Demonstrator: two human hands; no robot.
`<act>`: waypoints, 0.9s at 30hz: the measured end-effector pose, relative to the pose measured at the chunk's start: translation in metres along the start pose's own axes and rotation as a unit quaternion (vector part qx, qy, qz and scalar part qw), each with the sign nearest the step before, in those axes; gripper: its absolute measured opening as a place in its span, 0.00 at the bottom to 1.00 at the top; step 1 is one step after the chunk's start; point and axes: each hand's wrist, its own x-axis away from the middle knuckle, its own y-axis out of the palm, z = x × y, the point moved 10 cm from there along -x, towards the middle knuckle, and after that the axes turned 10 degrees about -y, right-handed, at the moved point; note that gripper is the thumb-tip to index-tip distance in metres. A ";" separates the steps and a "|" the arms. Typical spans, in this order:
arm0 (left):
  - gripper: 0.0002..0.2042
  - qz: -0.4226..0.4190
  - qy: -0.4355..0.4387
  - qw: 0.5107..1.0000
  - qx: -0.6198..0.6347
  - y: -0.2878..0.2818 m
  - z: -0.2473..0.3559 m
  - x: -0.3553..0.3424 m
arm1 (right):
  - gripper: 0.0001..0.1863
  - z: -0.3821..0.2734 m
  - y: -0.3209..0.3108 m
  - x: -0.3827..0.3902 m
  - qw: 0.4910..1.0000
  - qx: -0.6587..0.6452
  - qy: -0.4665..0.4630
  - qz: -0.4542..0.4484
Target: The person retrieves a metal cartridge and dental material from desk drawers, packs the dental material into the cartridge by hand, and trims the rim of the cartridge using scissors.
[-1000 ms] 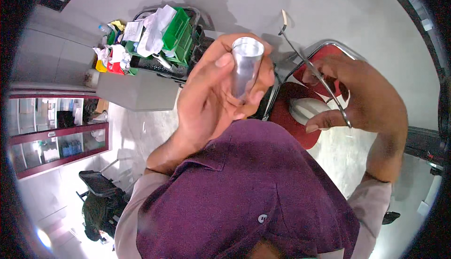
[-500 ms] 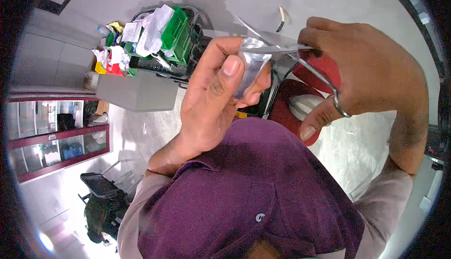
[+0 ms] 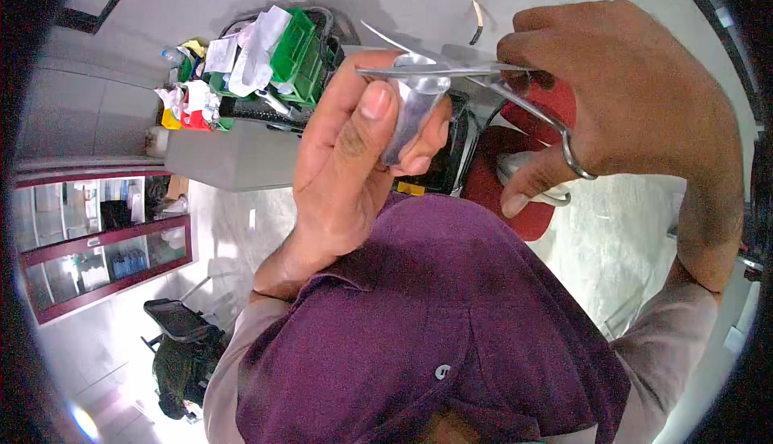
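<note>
My left hand is closed around a small silver tube of shiny, foil-like metal, held tilted with its upper end toward the scissors. The thumb presses on its near side. In my right hand is a pair of metal scissors, my thumb through the lower finger ring and my fingers curled at the other handle. Their blades are parted and cross at the tube's upper end, with the tips reaching left past it. Whether the metal is being cut there, I cannot tell.
Beyond my left hand, green bins and papers crowd a grey table. A red chair stands below my right hand, with a pale item on it. A glass-fronted cabinet and a black chair are at left.
The scissors have slid left, so their blades reach farther past the tube. My left hand and the tube have shifted slightly left, and my right hand has risen a little.
</note>
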 end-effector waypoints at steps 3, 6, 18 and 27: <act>0.20 0.004 -0.021 0.999 0.038 -0.002 0.000 -0.002 | 0.36 -0.001 -0.005 0.001 0.999 0.020 -0.008 0.024; 0.22 -0.011 -0.053 0.994 0.091 -0.004 -0.006 -0.003 | 0.33 -0.005 -0.010 0.001 0.998 0.038 -0.013 0.041; 0.15 0.001 -0.030 0.998 0.062 -0.002 -0.003 -0.005 | 0.32 0.021 0.004 0.010 1.000 0.011 0.006 0.014; 0.15 0.037 0.043 0.998 -0.039 -0.005 0.005 0.000 | 0.43 0.013 0.010 0.005 0.996 -0.080 0.035 -0.026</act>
